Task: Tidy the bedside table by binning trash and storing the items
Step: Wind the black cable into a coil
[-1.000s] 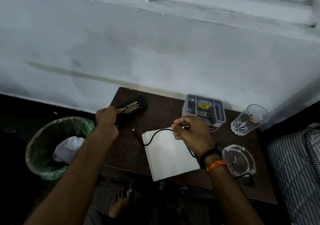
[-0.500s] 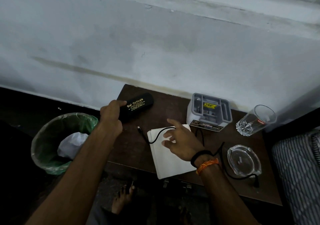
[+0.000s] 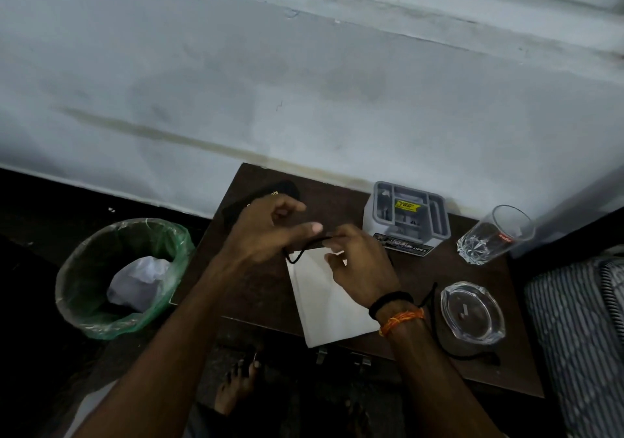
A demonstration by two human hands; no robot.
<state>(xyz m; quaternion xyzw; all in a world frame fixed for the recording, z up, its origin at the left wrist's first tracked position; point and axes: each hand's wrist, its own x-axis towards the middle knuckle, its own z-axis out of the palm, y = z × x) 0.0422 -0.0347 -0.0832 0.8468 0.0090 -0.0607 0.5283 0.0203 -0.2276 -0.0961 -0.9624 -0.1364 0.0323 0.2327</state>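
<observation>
A black cable point(image 3: 436, 331) lies across the dark wooden bedside table point(image 3: 418, 268) and trails past the ashtray to a plug near the front edge. My right hand point(image 3: 359, 268) pinches the cable's upper part above a white notebook point(image 3: 332, 306). My left hand point(image 3: 268, 233) meets it there, thumb over the cable, with a small loop hanging below the fingers. Behind my left hand, a black glasses case point(image 3: 285, 188) lies at the table's back left corner, mostly hidden.
A grey desk organiser point(image 3: 410, 211) stands against the wall. To its right are a drinking glass point(image 3: 496, 235) and a clear glass ashtray point(image 3: 472, 312). A green-lined bin point(image 3: 84, 289) holding crumpled white paper sits on the floor at left. A striped mattress point(image 3: 580, 336) borders the right.
My left hand let go of the glasses case and came right to the cable. My right hand, flat on the notebook half a second ago, now pinches the cable and lifts it.
</observation>
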